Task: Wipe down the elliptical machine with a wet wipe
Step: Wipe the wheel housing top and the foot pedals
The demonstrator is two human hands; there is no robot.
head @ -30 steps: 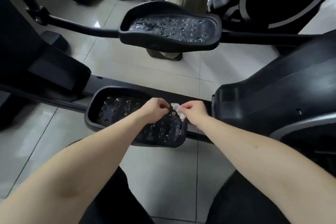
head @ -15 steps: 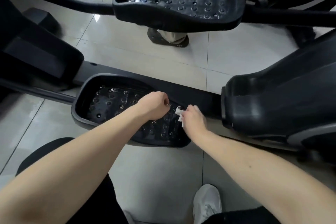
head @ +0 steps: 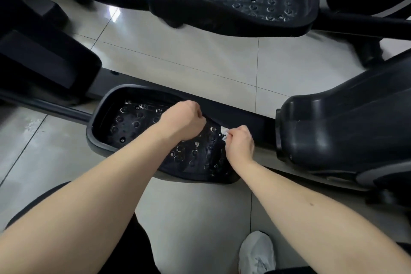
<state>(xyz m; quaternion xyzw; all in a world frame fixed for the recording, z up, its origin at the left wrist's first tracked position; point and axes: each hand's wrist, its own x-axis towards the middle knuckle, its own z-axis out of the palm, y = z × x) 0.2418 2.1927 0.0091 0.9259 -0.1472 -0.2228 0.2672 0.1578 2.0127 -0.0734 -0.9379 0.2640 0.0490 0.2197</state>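
Note:
The black elliptical's near foot pedal [head: 133, 127] lies low in front of me, its studded surface glistening wet. My right hand [head: 241, 142] is at the pedal's right end and pinches a small crumpled white wet wipe [head: 223, 134] against the pedal's edge. Just left of it, my left hand [head: 182, 120] hovers over the pedal as a curled fist, and nothing shows in it. A short gap separates this fist from the wipe. The far pedal [head: 244, 0] sits raised at the top of the view.
The black flywheel housing [head: 344, 129] bulks close on the right. A dark rail [head: 251, 118] runs behind the near pedal to it. The machine's front body [head: 33, 62] stands at the left. My white shoe [head: 255, 251] rests on the grey tiled floor [head: 189, 60].
My view has moved closer and lower over the near pedal. The two hands, together on the wipe a second ago, have come apart, and only the right hand holds it now.

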